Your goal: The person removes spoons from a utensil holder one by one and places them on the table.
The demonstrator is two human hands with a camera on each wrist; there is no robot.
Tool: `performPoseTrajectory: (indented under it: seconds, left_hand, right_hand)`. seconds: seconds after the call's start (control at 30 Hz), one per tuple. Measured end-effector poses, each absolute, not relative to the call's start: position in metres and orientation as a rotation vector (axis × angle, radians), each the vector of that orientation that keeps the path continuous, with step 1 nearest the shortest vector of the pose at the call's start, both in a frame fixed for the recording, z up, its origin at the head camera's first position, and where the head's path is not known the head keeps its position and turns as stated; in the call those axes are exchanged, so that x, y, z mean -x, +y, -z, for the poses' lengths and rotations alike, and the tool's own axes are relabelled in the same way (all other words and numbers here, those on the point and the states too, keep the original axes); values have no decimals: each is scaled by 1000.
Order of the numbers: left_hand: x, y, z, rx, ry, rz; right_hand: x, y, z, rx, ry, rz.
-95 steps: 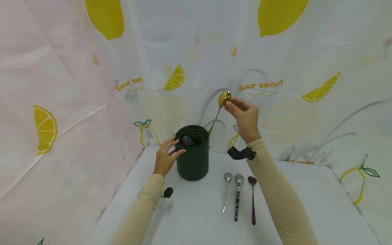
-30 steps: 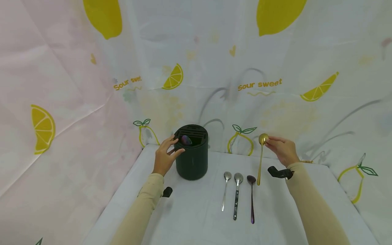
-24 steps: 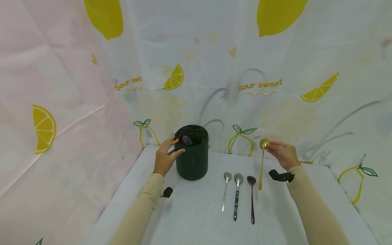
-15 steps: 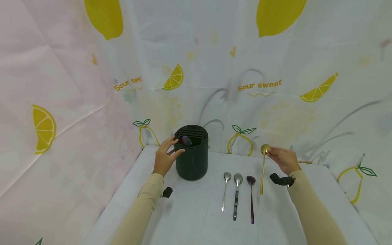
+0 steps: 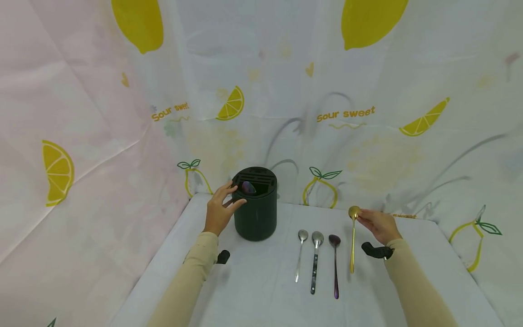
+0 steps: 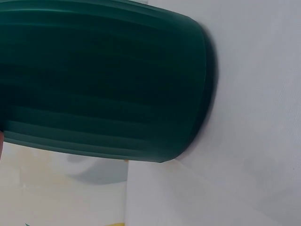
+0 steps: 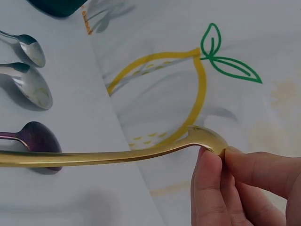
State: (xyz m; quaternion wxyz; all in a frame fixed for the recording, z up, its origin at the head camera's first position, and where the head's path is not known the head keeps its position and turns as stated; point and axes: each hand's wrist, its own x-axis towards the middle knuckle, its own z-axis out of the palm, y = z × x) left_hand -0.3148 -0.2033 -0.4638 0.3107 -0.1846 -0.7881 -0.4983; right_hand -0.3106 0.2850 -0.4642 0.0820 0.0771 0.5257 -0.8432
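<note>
Lowered further, the spoon [image 7: 108, 158] is pinched by the right hand [image 5: 379, 225], the pot [image 5: 256, 221] touched by the spread left hand [image 5: 219, 211].

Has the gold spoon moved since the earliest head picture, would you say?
Yes, the gold spoon has moved right and down in view, away from the green holder.

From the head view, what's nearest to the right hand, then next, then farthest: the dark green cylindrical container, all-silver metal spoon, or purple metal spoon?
1. Purple metal spoon, just left of the right hand.
2. All-silver metal spoon, farther left.
3. Dark green cylindrical container, farthest left.
</note>
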Motion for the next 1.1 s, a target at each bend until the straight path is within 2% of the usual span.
performPoseTrajectory:
  seconds: [0.7,1.1]
  left_hand:
    - [315,-201,464,489,-2073,1312]
    - [315,-203,465,485,-2092,1301]
  right_hand:
    - [294,282,509,-344,1587,2453]
    - [291,283,517,-433,1648,2390]
